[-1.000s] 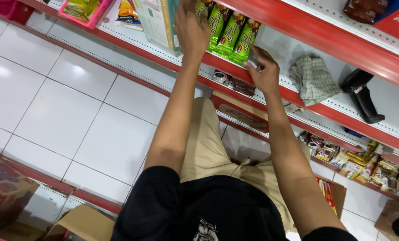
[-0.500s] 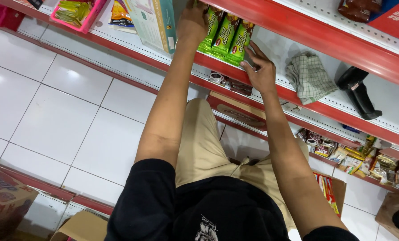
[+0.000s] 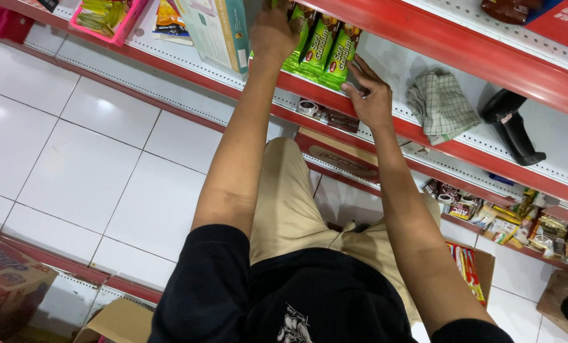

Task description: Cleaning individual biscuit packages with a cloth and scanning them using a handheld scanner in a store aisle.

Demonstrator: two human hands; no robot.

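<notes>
hands (image 3: pixel 322 60) as before on green snack packs (image 3: pixel 322 54), right fingers slightly higher

A shop: red shelves (image 3: pixel 436 41) stocked with snack packets (image 3: pixel 325 54).

A single head-worn camera looks steeply down the person's own body, so the black shirt (image 3: pixel 309 298) fills the bottom edge at 6 o'clock. Both forearms run up the frame toward 12 o'clock, ending close to the lens at a red-edged shelf (image 3: pixel 424 136) that crosses the picture slantwise from 11 o'clock down to 3 o'clock. White floor tiles (image 3: pixel 81 165) lie farther below at 9 o'clock. There is no second view to share the scene.
</notes>
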